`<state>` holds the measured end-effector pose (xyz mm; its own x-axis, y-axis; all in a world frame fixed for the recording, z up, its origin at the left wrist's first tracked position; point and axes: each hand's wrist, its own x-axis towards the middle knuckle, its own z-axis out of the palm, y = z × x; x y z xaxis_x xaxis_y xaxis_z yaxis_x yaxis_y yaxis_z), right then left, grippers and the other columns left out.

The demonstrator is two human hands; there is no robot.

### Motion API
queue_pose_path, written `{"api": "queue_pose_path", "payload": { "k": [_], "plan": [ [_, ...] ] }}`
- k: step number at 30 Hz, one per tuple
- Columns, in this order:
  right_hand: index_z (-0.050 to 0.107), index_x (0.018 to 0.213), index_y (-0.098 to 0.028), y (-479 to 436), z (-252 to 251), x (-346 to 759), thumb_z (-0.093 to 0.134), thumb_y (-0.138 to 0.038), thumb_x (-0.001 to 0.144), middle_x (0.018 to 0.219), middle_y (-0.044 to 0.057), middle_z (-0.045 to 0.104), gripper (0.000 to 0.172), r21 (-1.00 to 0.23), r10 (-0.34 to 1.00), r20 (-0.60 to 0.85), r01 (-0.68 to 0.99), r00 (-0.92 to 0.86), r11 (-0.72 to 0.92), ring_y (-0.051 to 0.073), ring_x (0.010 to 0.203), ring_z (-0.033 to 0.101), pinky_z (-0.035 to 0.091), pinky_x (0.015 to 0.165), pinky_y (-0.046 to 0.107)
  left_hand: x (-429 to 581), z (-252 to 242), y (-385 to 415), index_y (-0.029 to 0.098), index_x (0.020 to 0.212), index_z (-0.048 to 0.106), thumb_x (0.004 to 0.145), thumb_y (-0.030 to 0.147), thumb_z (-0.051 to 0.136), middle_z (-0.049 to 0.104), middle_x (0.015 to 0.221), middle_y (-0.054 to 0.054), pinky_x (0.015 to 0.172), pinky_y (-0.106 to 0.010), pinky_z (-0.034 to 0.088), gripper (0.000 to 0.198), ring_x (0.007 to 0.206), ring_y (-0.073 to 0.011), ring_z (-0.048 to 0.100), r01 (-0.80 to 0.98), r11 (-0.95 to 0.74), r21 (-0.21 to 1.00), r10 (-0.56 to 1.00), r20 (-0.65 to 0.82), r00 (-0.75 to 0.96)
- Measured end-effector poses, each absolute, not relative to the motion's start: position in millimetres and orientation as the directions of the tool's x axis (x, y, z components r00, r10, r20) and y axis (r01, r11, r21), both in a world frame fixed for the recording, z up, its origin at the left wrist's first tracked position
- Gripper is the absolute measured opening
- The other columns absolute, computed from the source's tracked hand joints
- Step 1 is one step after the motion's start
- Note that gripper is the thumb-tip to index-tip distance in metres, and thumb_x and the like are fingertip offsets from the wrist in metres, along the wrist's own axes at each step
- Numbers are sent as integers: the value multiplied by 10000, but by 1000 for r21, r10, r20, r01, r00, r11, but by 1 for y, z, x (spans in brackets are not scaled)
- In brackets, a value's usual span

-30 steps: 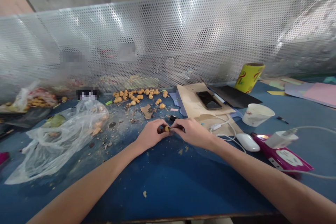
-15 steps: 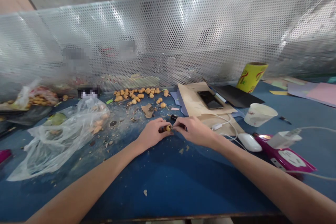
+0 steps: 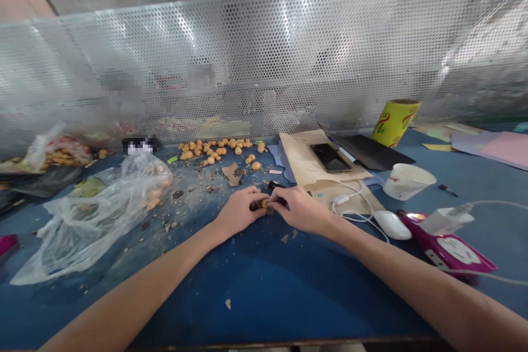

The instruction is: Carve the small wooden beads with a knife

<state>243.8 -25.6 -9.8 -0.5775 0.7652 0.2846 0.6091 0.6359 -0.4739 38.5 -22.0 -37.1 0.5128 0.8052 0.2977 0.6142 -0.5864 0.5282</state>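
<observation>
The left hand (image 3: 237, 212) and the right hand (image 3: 300, 209) are meeting just above the blue worktop (image 3: 264, 291), pinching a small dark-brown and yellow lump (image 3: 259, 205) near the middle of the bench. The left fingers are clenching round its dark end while the right fingertips are closing on its yellow side, so the lump is firmly grasped and off the surface (the dark bit under the right fingers may be a separate small tool, but I cannot tell). A loose cluster of golden-tan rounded nuggets (image 3: 212, 149) is lying apart beyond the hands, so a fair batch appears to be finished. Crumbly brown debris (image 3: 198, 187) is littering the worktop between that cluster and the hands. More tan pieces are showing inside a crumpled clear plastic bag (image 3: 94, 214) to the left, and a second, farther plastic bag (image 3: 53, 154) is bulging with them, so a good share appears to be left. To the right, a black smartphone (image 3: 330, 157) is lying on a sheet of tan kraft paper (image 3: 301, 159), with a white paper cup (image 3: 408, 180) and a white computer mouse (image 3: 391, 224) standing nearby, while a perforated metal screen (image 3: 264, 55) is rising behind it all
</observation>
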Motion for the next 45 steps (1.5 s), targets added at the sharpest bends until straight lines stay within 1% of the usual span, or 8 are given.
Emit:
{"api": "queue_pose_path", "payload": {
  "k": [5,10,15,22,31,36,40,45],
  "plan": [
    [629,821,-192,-26,-7,246,512,-212,915,756,22,686,152,-491,787,294,621,-542,611,133,629,592,402,612,241,38,-37,-22,275,1031,720,865,421,646,590,890,-11,697,-264,428,233,744,-146,549,615,-585,529,807,300,509],
    [621,821,-190,-26,-12,244,520,-183,901,774,27,684,129,-484,781,287,619,-555,618,137,665,594,401,627,239,39,-36,-22,269,1024,721,888,397,622,586,882,-9,687,-257,421,211,765,-147,552,613,-599,516,797,309,519],
    [607,824,-191,-27,-11,246,514,-227,927,760,21,671,143,-461,772,296,623,-563,632,131,639,571,372,592,234,39,-38,-22,262,1029,709,890,412,620,575,863,-7,652,-255,411,223,711,-136,525,607,-614,505,786,315,533],
    [599,833,-185,-26,-11,247,511,-177,910,788,34,675,117,-448,761,303,619,-574,645,139,673,591,388,627,243,38,-43,-21,254,1026,696,890,376,627,558,843,2,670,-250,428,195,701,-127,520,604,-621,499,782,341,522],
    [605,814,-189,-28,-12,243,521,-173,897,786,26,690,119,-539,808,267,613,-525,577,137,683,610,408,629,238,39,-44,-21,257,1000,702,889,315,633,583,861,8,699,-249,441,143,725,-125,551,598,-633,492,773,362,521],
    [612,806,-200,-28,-10,245,534,-235,911,721,2,679,135,-591,837,239,611,-492,527,127,630,594,401,594,234,39,-44,-22,267,1016,704,883,365,641,594,864,8,687,-251,442,177,724,-129,557,610,-633,477,774,361,520],
    [609,803,-195,-28,-11,244,546,-222,896,744,15,683,116,-574,841,227,630,-491,523,135,646,595,400,602,240,39,-44,-22,260,1030,702,894,383,622,598,886,-3,711,-264,450,200,748,-136,570,603,-632,487,774,358,523],
    [609,798,-203,-29,-11,244,509,-244,920,725,12,676,163,-580,840,220,626,-497,522,133,620,582,387,574,241,40,-43,-22,276,1016,708,900,393,611,598,872,-4,668,-263,439,192,727,-140,559,623,-634,458,773,356,526]
  ]
}}
